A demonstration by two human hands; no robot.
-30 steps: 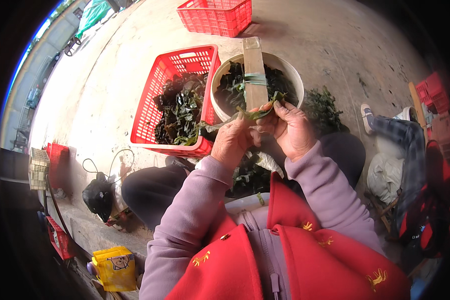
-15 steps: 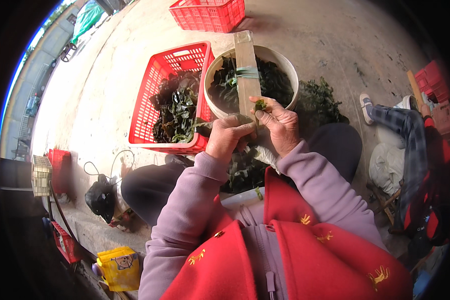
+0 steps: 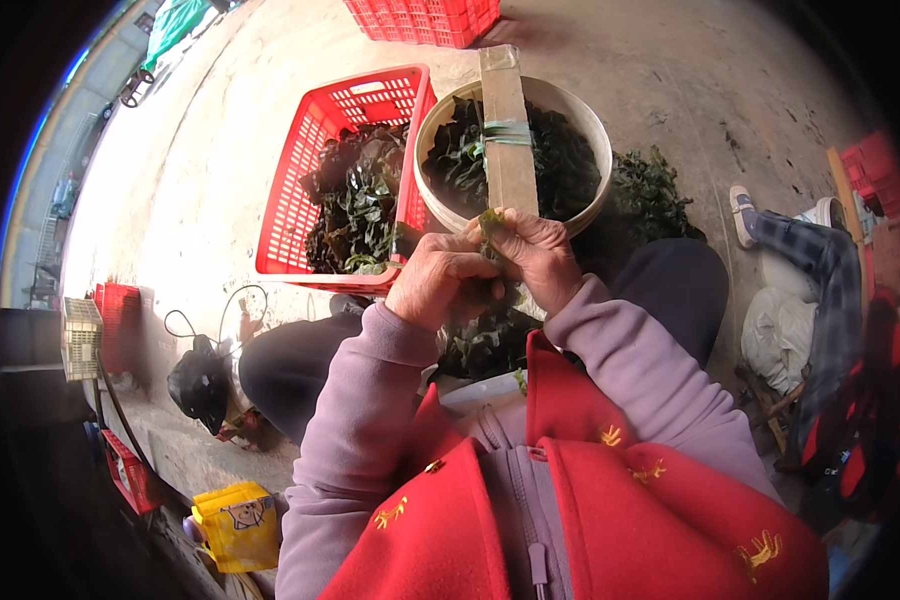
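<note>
Head view: the right hand (image 3: 542, 252) pinches a leafy green strip (image 3: 491, 223) between thumb and index finger, with no gap left, while the left hand (image 3: 435, 280) curls its fingers in and seems to grip the same strip. It sits at the near edge of the cream bucket (image 3: 603, 165), by the near end of the wooden board (image 3: 501, 90) — held in both hands, probably, to keep it steady. The board lies across the bucket, perhaps as a rest. A red crate (image 3: 288, 215) stands just beside the bucket's left edge, likely so its dark leaves (image 3: 360, 205) are within easy reach.

Most of the strip is hidden behind the fingers, and the left fingertips barely show. Whether the dark green piece (image 3: 406, 240) at the crate's near right corner belongs to the strip — I cannot tell. A farther crate (image 3: 425, 20) is cut off by the view's top edge.
</note>
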